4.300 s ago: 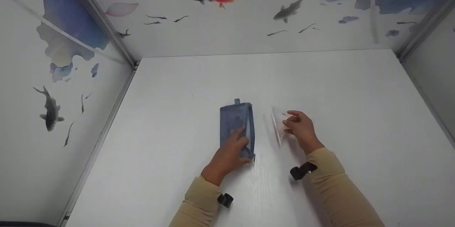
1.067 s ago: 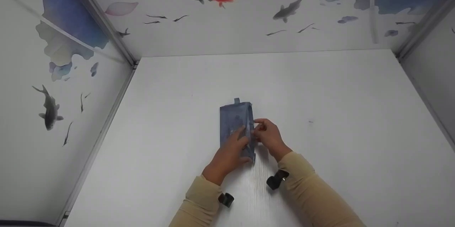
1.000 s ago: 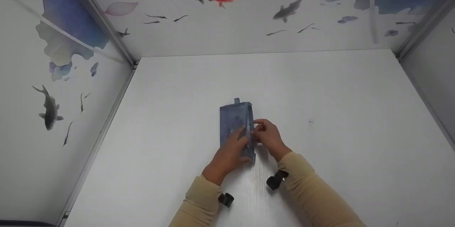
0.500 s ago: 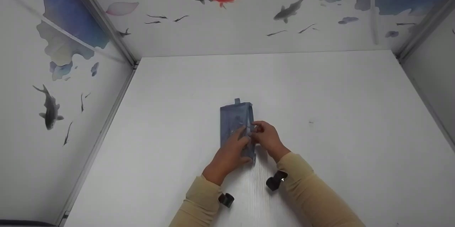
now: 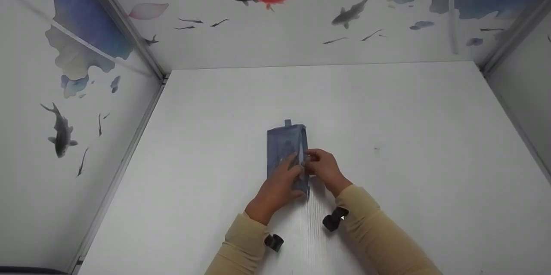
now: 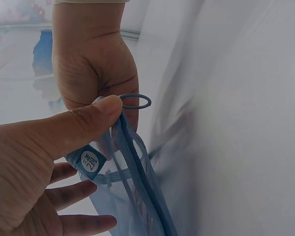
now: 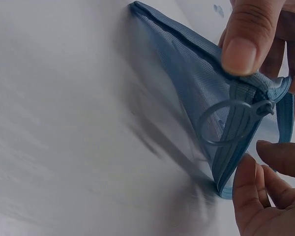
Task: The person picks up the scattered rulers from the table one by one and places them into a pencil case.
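Observation:
A blue mesh zip pouch (image 5: 280, 143) lies lengthwise on the white table, its zipped side unzipped and facing right. My left hand (image 5: 275, 189) grips it near the lower end; in the left wrist view the thumb (image 6: 96, 115) presses the zip tape beside the ring pull (image 6: 148, 102), with several fingers spread below. Curled at the pouch's mouth, my right hand (image 5: 326, 167) pinches a clear plastic bag, of which little shows. The right wrist view has its thumb (image 7: 282, 155) and fingertips close against the lower edge of the opening. A dark label (image 6: 90, 161) sits by the zip end.
White panels printed with fish (image 5: 353, 12) and blue patches enclose the table (image 5: 215, 107) at the back and sides. Each sleeve carries a small black camera (image 5: 333, 220). A tiny dark mark (image 5: 376, 148) shows on the table right of the hands.
My right hand has carried the clear plastic bag leftward to the pouch's mouth, where the bag now barely shows. Over the last second that hand shifts only slightly. The left hand stays put.

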{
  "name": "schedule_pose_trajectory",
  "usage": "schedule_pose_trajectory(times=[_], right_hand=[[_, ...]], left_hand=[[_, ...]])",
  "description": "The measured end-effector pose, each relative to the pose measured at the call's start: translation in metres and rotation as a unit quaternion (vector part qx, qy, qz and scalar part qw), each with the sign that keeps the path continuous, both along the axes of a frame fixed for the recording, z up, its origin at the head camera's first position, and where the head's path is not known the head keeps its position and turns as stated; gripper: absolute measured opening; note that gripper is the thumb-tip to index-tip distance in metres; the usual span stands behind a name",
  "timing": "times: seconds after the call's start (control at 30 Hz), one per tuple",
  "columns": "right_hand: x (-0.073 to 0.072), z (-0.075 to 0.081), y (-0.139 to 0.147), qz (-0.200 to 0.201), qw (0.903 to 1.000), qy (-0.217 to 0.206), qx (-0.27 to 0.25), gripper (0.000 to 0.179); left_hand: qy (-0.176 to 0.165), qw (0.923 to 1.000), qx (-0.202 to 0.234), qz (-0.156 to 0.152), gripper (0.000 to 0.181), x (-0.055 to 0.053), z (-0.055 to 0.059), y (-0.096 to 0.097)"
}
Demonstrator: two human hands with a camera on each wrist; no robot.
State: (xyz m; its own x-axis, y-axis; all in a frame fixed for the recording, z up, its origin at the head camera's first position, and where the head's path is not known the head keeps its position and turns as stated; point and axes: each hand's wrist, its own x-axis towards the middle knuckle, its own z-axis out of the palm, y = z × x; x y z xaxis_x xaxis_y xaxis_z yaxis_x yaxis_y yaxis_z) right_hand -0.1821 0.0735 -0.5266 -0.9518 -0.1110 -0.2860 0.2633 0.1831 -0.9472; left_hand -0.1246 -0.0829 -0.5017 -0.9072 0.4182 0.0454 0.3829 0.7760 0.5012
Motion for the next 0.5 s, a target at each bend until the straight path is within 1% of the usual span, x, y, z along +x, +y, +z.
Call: schedule_pose_trajectory(times=[0.3,0.5], right_hand=[[0.000,0.000,0.005,0.001,1.0000,0.006,0.001,0.038],[0.000,0.000,0.011,-0.008,0.9997,0.020,0.006,0.037]], left_hand=[[-0.008,1.0000,0.003,0.004,0.036,0.001,0.001,0.001],[-0.004,1.0000,-0.006,0.004,0.038,0.000,0.000,0.001]])
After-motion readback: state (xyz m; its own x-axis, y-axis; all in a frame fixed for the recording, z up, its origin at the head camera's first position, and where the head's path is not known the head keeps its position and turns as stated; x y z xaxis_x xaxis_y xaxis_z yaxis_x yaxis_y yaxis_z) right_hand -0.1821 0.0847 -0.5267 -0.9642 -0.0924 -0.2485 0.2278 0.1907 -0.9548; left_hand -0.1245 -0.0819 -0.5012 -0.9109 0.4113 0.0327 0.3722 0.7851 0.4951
